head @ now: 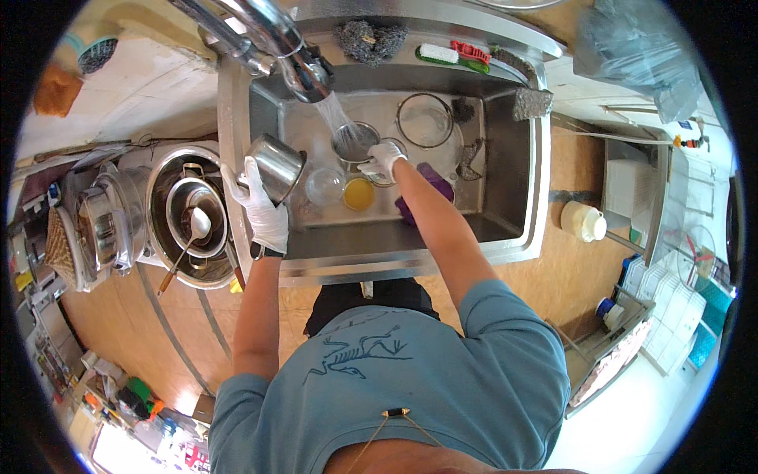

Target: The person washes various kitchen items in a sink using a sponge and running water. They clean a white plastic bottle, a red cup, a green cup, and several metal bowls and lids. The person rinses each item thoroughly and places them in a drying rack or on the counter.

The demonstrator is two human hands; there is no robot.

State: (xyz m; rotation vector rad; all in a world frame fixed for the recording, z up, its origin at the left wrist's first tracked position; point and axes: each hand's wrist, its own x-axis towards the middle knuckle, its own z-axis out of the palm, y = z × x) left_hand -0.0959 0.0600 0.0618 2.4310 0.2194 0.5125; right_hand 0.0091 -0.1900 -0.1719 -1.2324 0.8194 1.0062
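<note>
Wearing a white glove, my left hand (263,210) grips a stainless steel pot (275,168) tilted over the sink's left side. My right hand (384,161), also gloved, is at the edge of a small metal cup (354,142); its exact grip is unclear. Water runs from the faucet (308,77) into that cup. On the sink (331,222) floor are a clear bowl (324,186), a yellow round item (359,194), a round metal-rimmed item (424,120) and a purple cloth (438,183), partly hidden by my right forearm.
A large metal basin (155,237) holding nested bowls and a ladle (200,223) stands left of the sink. Steel scouring wool (370,41), a white-bristled brush (438,54) and a red brush (471,51) lie on the back ledge. A grey scouring pad (532,104) sits at the right rim.
</note>
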